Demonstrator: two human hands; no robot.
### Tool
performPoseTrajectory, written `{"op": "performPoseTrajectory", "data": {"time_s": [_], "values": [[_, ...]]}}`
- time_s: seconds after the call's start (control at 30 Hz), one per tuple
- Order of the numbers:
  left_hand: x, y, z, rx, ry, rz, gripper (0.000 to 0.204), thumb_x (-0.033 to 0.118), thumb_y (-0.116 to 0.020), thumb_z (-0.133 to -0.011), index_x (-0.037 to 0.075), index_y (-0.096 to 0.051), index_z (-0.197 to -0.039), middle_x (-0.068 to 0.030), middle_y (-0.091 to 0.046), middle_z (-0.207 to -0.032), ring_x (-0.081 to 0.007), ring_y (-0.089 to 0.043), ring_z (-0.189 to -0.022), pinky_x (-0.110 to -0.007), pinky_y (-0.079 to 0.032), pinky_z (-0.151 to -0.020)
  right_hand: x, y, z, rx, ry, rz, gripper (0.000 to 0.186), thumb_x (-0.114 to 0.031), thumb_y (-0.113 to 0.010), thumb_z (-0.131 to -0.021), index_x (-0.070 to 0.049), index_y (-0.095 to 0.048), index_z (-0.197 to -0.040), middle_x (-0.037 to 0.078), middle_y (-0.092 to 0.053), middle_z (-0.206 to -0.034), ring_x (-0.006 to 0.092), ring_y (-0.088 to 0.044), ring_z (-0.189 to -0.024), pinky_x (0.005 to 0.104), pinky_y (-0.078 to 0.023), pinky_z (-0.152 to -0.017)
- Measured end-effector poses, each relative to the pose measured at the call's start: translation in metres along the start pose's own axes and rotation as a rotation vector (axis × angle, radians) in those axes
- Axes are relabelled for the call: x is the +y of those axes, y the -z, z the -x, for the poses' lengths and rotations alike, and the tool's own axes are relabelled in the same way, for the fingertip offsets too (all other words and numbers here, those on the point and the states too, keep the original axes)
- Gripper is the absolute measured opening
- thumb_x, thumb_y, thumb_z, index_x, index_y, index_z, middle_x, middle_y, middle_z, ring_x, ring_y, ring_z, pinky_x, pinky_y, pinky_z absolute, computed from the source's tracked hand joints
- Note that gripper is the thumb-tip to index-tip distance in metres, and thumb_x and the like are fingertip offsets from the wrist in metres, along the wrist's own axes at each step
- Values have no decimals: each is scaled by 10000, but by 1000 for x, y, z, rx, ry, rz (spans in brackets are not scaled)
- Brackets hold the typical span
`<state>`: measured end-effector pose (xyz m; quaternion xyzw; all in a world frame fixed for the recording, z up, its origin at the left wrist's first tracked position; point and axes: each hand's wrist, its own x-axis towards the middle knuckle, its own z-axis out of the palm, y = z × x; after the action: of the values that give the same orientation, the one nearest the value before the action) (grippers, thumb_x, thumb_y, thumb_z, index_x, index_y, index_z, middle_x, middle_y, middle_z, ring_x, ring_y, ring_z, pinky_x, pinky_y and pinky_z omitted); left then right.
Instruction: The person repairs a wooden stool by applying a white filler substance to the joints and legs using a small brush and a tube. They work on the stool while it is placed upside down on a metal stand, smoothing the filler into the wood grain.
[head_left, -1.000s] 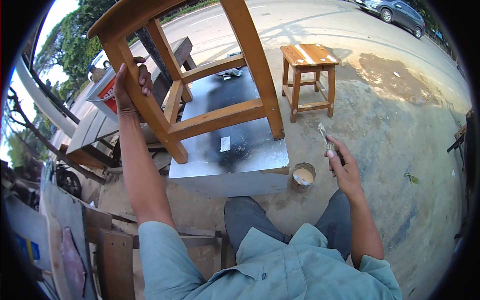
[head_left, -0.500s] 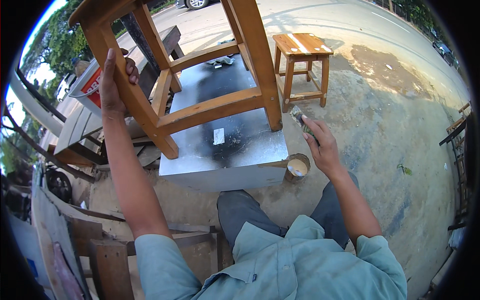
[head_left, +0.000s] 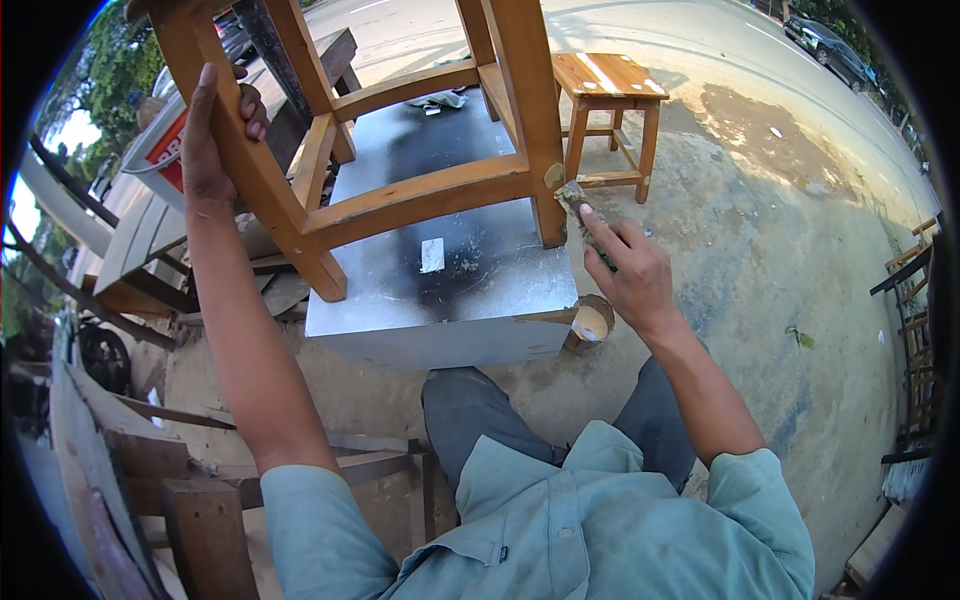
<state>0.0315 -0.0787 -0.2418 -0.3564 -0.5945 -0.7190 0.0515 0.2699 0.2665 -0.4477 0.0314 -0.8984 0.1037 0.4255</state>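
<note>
A wooden stool frame (head_left: 420, 185) stands on a metallic box (head_left: 375, 300) with a dark patch on top. My left hand (head_left: 222, 130) grips its upright at the left. My right hand (head_left: 625, 265) holds a crusted scraper (head_left: 572, 197), its tip at the right front leg, beside a beige smear (head_left: 553, 176). A can of beige paste (head_left: 590, 325) sits just below this hand, by the box's corner. A second wooden stool (head_left: 610, 78) with white patches on its seat stands behind, to the right.
A red-labelled bucket (head_left: 150, 160) rests at the left near weathered benches (head_left: 140, 245). Old wooden frames (head_left: 205, 530) lie by my left leg. More furniture (head_left: 908, 340) lines the right edge. A road (head_left: 670, 35) with parked cars (head_left: 830, 50) runs beyond the concrete ground.
My right hand has moved up and leftward, bringing the scraper to the leg, where a beige smear now shows. The view has shifted, while my left hand keeps its grip.
</note>
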Motion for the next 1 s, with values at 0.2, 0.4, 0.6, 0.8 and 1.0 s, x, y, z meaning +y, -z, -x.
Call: {"op": "performPoseTrajectory", "data": {"time_s": [0.2,0.4,0.6,0.8,1.0], "values": [[-1,1,0,-29,10,11,531,546,-647,-916,50,-533,-1071,-20,-490,-696,-105,-504,-581,-240,-444,-561,-23,4,-13,-12,-2,47,504,-149,-722,-821,-206,-649,-1316,48,-506,-749,213,-569,-564,353,-468,-523],[0,5,2,-19,8,-1,544,559,-653,-906,50,-541,-1062,-20,-499,-704,-106,-520,-593,-235,-442,-545,-30,18,-11,-75,-20,-9,484,-153,-710,-829,-173,-648,-1309,58,-504,-738,230,-578,-557,375,-476,-520],[-4,0,-1,-34,-3,3,559,559,-670,-890,42,-546,-1063,-29,-508,-716,-115,-526,-597,-237,-452,-552,-17,9,-14,-85,-19,43,495,-164,-720,-820,-168,-648,-1310,67,-528,-746,248,-587,-570,387,-482,-527],[-5,6,4,-59,-21,51,505,515,-561,-982,23,-528,-1090,-32,-478,-735,-107,-479,-597,-244,-430,-584,-36,23,-19,-73,-58,1,475,-161,-722,-826,-158,-658,-1296,78,-537,-751,259,-579,-568,387,-481,-539],[5,-12,7,32,81,270,457,550,-594,-951,101,-574,-869,-51,-540,-648,-177,-557,-536,-286,-474,-501,-55,29,-7,-314,-51,61,456,-166,-726,-807,-146,-682,-1260,73,-543,-743,260,-595,-582,392,-485,-548]]}}
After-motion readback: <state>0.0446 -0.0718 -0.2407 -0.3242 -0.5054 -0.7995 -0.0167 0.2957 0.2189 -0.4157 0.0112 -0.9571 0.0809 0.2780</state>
